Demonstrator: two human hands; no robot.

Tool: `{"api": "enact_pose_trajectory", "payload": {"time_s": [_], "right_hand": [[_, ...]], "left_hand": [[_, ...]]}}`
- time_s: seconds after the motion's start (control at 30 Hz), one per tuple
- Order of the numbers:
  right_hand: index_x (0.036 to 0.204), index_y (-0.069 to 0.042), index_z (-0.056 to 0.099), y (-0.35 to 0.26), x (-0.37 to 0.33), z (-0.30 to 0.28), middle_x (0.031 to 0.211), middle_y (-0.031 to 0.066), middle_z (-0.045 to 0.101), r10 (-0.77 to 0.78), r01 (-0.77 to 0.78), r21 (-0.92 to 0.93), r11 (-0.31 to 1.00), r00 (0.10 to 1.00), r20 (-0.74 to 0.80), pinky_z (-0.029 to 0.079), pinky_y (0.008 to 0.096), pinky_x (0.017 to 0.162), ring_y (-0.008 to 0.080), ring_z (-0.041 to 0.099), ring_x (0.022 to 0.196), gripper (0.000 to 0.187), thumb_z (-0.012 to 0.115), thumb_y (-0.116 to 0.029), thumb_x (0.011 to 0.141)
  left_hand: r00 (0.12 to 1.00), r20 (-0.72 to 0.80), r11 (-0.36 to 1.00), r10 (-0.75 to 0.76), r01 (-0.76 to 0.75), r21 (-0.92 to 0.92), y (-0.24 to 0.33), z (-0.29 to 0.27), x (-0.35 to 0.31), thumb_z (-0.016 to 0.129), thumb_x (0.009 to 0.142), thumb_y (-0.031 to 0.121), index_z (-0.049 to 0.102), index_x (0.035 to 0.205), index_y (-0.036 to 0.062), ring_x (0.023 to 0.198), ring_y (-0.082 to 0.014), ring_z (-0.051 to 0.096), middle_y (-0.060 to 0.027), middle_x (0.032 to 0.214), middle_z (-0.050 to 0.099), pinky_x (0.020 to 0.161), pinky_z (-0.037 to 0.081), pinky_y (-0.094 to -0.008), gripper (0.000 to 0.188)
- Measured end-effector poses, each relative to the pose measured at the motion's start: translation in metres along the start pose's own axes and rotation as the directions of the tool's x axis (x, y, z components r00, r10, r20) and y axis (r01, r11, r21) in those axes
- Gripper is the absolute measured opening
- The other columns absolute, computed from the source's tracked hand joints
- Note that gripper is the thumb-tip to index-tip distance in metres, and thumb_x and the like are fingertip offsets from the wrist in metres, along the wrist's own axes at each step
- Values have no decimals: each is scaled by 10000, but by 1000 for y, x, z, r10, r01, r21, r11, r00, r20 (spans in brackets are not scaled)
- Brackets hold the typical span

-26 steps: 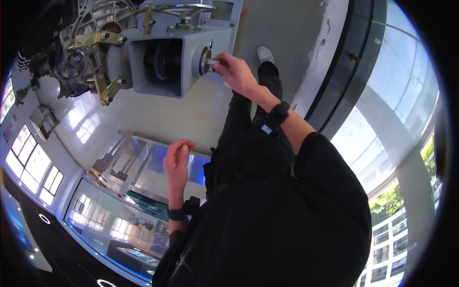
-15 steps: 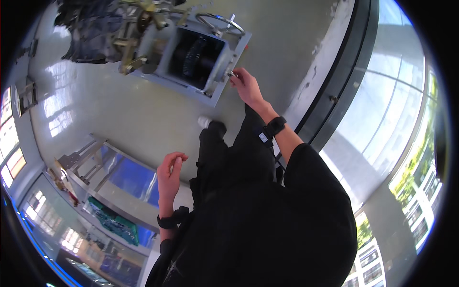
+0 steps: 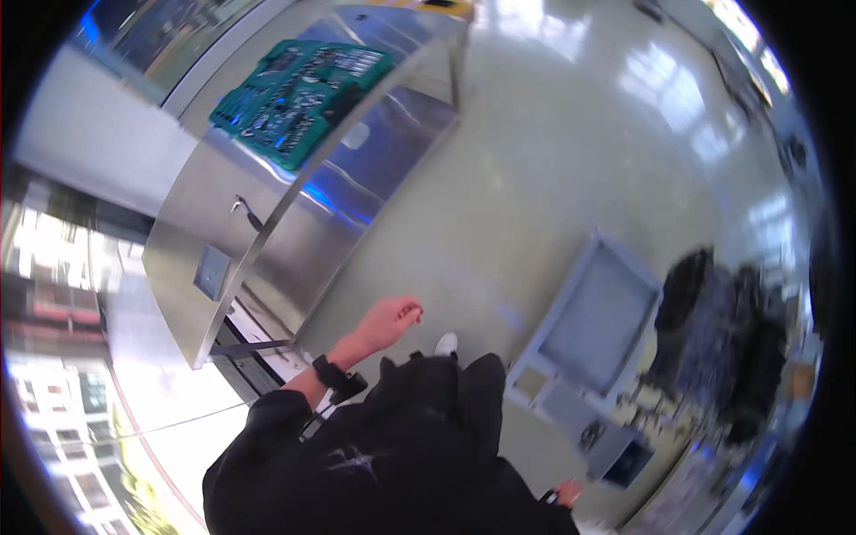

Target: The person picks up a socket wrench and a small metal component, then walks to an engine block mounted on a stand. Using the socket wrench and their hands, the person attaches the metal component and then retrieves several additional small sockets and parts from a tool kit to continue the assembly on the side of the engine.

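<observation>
My left hand hangs over the floor in front of my body, its fingers curled in loosely, and nothing shows in them. A black band with a small dark device sits on that wrist. My right hand appears low at the right, small and blurred, beside my hip; its fingers cannot be made out. Nearest to it is a grey box-shaped part with a dark opening, on the stand of a grey metal machine. A shallow grey tray forms the far part of that stand.
At the left stands a stainless steel table. On it lie an open green tool case with several tools, a ratchet-like tool with a dark handle and a small grey tray. A dark mechanical assembly stands at the right.
My view has swung round to the left, toward the steel table. My right hand has come away from the small fitting on the stand's edge and down to my side. My left hand stays loosely curled.
</observation>
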State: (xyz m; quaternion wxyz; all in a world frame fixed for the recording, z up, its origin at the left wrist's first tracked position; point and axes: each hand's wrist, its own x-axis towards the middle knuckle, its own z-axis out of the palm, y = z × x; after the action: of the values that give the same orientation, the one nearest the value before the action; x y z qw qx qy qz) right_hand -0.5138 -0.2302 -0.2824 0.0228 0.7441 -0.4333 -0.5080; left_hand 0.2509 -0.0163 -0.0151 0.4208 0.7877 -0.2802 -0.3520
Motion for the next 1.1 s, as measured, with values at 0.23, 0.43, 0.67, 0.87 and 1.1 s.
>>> {"api": "enact_pose_trajectory", "payload": {"time_s": [0.23, 0.43, 0.67, 0.87, 1.1], "right_hand": [[779, -38, 499, -167, 69, -185, 666, 74, 547, -148, -65, 997, -30, 987, 60, 487, 341, 483, 215, 605, 574, 255, 584, -218, 939], [1114, 16, 597, -313, 131, -579, 958, 44, 631, -381, 668, 720, 189, 725, -573, 519, 279, 687, 135, 618, 779, 190, 592, -113, 976], [1178, -48, 616, -485, -13, -902, 925, 163, 692, -770, 853, 457, -252, 110, -629, 530, 366, 756, 300, 687, 849, 286, 675, -88, 901], [1191, -14, 586, -549, -70, -1000, 910, 159, 688, -805, 883, 380, -274, 6, -594, 524, 374, 729, 315, 672, 822, 323, 688, -97, 896], [1230, -16, 584, -587, -41, -1038, 970, 111, 681, -761, 852, 501, -150, 224, -609, 528, 338, 759, 222, 673, 831, 308, 640, -104, 941]], "left_hand": [[972, -177, 988, -156, 153, -31, -33, -54, 39, 567, 964, 175, 655, 1034, 23, 795, -215, 673, -94, 882, 712, 772, 527, -340, 189], [969, -185, 986, -163, 157, -51, -30, -112, 132, 589, 955, 216, 656, 1078, 49, 842, -276, 685, -127, 941, 711, 785, 535, -378, 218], [932, -295, 977, -211, 213, -26, 13, -214, 230, 646, 930, 277, 645, 1061, 50, 804, -280, 677, -119, 915, 698, 741, 533, -379, 262], [861, -399, 935, -315, 209, -287, 6, -283, 255, 717, 894, 185, 623, 945, 19, 740, -163, 637, -76, 797, 661, 674, 509, -315, 198], [578, -777, 968, -250, 141, -207, -74, -430, 306, 747, 866, 142, 617, 858, 8, 662, -106, 602, -51, 717, 642, 613, 485, -284, 187]]}}
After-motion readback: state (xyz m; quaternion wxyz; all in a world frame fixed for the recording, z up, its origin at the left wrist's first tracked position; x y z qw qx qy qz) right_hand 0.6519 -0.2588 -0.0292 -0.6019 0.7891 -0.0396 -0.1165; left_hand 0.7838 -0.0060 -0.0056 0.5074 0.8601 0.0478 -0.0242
